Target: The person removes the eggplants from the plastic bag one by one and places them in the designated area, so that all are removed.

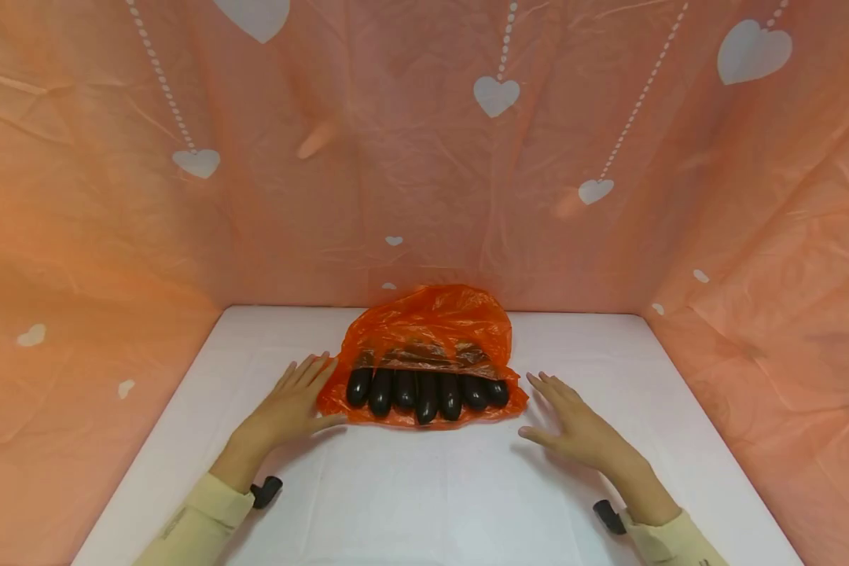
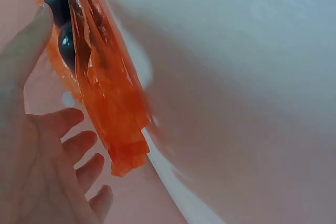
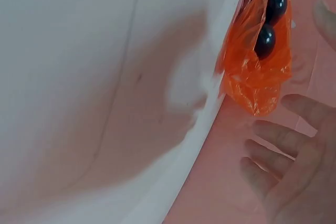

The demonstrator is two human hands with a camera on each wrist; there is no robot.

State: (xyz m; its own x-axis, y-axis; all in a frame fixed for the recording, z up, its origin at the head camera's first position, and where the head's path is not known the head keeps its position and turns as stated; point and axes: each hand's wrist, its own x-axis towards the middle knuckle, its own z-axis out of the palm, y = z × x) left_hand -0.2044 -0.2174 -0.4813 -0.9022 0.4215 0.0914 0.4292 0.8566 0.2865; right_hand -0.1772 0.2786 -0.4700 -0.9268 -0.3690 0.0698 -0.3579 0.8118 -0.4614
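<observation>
An orange plastic bag (image 1: 439, 318) lies toward the back of the white table. From its mouth, facing the person, stick out the rounded ends of several glossy dark eggplants (image 1: 427, 398), side by side in a row; their other ends are covered by the thin film. The left hand (image 1: 283, 410) is spread at the bag's left side, its fingertips right at the edge of the plastic. On the opposite side, the right hand (image 1: 582, 431) hovers with fingers extended, a small gap from the bag's right edge. Both wrist views show the palms holding nothing.
A white cloth-covered table (image 1: 424, 495) is enclosed at the back and sides by orange sheeting (image 1: 410, 181) printed with white hearts. Black wrist-worn devices (image 1: 266, 492) sit near the cuffs of the light yellow sleeves (image 1: 201, 515).
</observation>
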